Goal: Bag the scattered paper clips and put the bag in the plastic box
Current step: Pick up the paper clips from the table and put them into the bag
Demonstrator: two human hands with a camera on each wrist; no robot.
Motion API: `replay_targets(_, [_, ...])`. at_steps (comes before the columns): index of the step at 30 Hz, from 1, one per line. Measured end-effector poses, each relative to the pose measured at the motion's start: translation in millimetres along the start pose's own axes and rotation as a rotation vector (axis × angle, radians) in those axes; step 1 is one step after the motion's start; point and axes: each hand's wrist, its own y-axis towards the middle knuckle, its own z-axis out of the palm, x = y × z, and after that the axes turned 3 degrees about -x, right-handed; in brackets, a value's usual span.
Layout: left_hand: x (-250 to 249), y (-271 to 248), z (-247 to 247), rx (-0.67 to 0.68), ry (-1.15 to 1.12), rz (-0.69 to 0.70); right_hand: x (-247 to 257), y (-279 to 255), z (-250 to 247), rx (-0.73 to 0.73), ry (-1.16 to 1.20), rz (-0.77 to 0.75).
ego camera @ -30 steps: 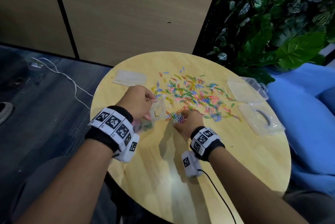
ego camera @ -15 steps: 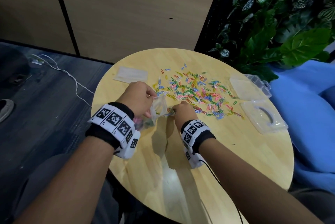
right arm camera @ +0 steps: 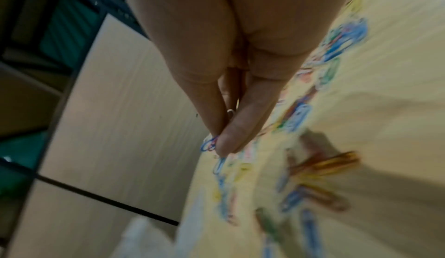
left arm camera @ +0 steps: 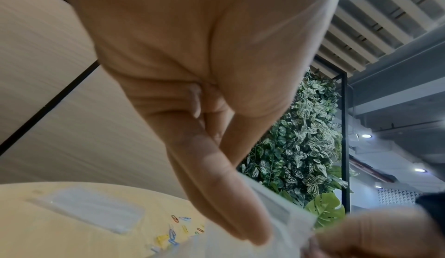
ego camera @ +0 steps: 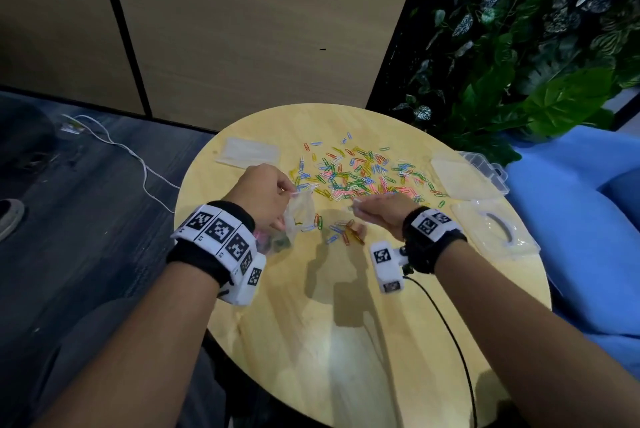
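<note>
The round pale wooden bench point(ego camera: 346, 306) carries the open clear plastic box point(ego camera: 465, 176) at its far right and the spread of coloured paper clips point(ego camera: 353, 174) mid-bench. Half a second ago the right hand point(ego camera: 382, 214) was at the mouth of the small clear plastic bag point(ego camera: 299, 216); now it has drawn right, a few clips pinched in its closed fingertips, so bagging is far from done. The left hand point(ego camera: 265, 199) pinches the bag's rim, holding it open.
</note>
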Motion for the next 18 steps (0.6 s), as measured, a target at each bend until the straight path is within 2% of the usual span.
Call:
replay_targets(3, [-1.7, -0.4, -0.3, -0.014, -0.003, 0.009, 34.6, -21.1, 13.2, 0.142, 0.257, 0.029])
replay_targets(7, [-3.2, -1.5, 1.0, -0.014, -0.031, 0.017, 56.3, -48.8, 47.1, 0.284, 0.266, 0.022])
replay_targets(9, [-3.0, -1.7, 0.7, -0.015, -0.055, 0.022, 53.7, -56.3, 62.7, 0.306, 0.178, 0.010])
replay_targets(14, [-0.2, 0.1, -1.6, -0.019, -0.106, 0.007, 40.9, -53.8, 91.3, 0.146, -0.181, -0.103])
replay_targets(18, [-0.2, 0.4, -2.2, -0.025, -0.125, 0.010, 42.0, -51.3, 99.6, 0.121, -0.446, -0.217])
